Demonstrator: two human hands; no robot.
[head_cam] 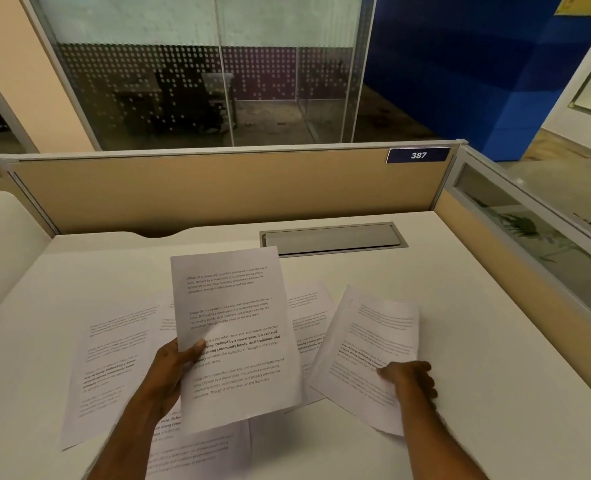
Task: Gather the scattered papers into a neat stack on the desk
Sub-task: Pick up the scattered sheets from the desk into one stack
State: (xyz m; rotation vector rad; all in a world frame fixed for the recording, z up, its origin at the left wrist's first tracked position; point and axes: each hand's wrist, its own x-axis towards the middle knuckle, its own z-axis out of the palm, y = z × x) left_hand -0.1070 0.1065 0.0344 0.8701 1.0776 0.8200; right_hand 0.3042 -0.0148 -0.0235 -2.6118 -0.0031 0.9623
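My left hand (169,372) holds a printed sheet (238,327) upright above the white desk (460,306), thumb on its left edge. My right hand (410,377) grips a second printed sheet (370,344) by its lower edge, lifted at a slant to the right. More printed papers lie flat on the desk: one at the left (110,368), one behind the raised sheet (309,323), and one near the front edge (197,452), partly hidden by my left arm.
A grey cable flap (332,237) is set into the desk at the back. Beige partition walls (218,188) close the desk at the back and right, with a "387" plate (418,155). A curved white divider (3,244) stands at the left.
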